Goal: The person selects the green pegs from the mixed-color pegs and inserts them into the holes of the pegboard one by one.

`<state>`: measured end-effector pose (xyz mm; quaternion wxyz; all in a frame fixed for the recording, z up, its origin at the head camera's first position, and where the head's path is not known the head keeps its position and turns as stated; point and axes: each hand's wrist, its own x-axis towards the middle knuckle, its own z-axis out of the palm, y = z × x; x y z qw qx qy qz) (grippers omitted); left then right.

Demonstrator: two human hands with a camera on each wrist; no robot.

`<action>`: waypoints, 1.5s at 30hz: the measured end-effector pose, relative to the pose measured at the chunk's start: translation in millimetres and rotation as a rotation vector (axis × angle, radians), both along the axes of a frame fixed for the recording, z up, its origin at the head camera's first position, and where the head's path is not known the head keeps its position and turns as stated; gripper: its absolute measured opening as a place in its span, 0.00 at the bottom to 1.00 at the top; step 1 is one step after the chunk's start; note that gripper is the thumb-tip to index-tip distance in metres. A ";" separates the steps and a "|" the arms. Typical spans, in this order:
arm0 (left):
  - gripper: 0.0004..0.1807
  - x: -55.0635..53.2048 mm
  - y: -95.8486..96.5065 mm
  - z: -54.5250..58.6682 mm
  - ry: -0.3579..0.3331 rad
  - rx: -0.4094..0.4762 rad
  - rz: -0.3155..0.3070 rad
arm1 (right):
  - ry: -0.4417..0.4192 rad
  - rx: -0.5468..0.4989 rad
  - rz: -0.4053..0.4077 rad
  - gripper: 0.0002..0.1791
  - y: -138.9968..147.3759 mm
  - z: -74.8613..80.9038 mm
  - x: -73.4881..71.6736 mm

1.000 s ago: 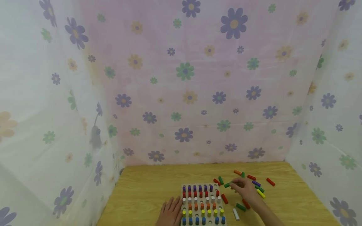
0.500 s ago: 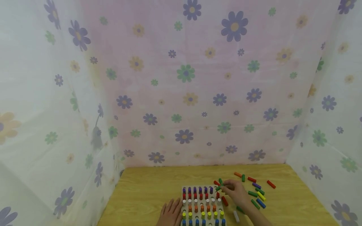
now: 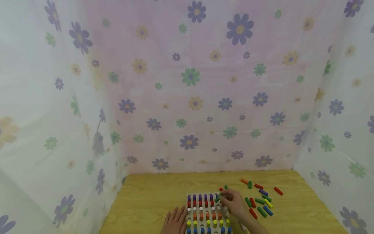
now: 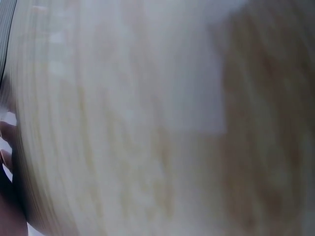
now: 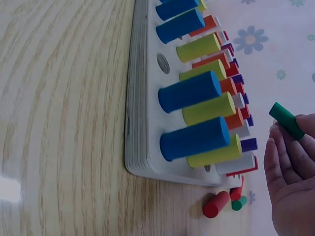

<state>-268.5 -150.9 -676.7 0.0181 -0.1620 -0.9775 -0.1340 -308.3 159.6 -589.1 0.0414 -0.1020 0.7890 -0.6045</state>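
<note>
My right hand (image 3: 235, 205) pinches a green peg (image 5: 286, 120) between thumb and fingers. In the head view it is over the far right corner of a pale pegboard (image 3: 191, 214). The held peg is tilted and clear of the board in the right wrist view. Rows of purple, red, white, orange, yellow and blue pegs (image 5: 194, 139) stand in the board, with a few bare holes among them. My left hand (image 3: 174, 221) lies with straight fingers at the board's left edge. The left wrist view shows mostly blurred wood grain, with a bit of fingers (image 4: 7, 142) at its edge.
Several loose pegs lie right of the board on the wooden table (image 3: 152, 191), among them a yellow peg (image 3: 268, 203), a blue peg (image 3: 268, 211) and an orange peg (image 3: 244, 181). A red peg (image 5: 216, 204) lies close beside the board. Flower-printed sheets (image 3: 187, 97) enclose the table.
My right hand has carried the green peg left from beside the board to over its far right corner. More loose pegs now show where the arm was. The left hand stays put.
</note>
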 end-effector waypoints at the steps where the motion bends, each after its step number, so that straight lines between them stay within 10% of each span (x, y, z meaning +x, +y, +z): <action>1: 0.33 0.4 0.0 -0.5 -0.001 -0.001 0.002 | -0.005 -0.009 0.005 0.18 -1.8 -0.5 0.7; 45: 0.31 3.3 -1.0 0.1 0.059 0.003 -0.024 | 0.142 0.072 -0.032 0.12 -64.3 5.9 -19.9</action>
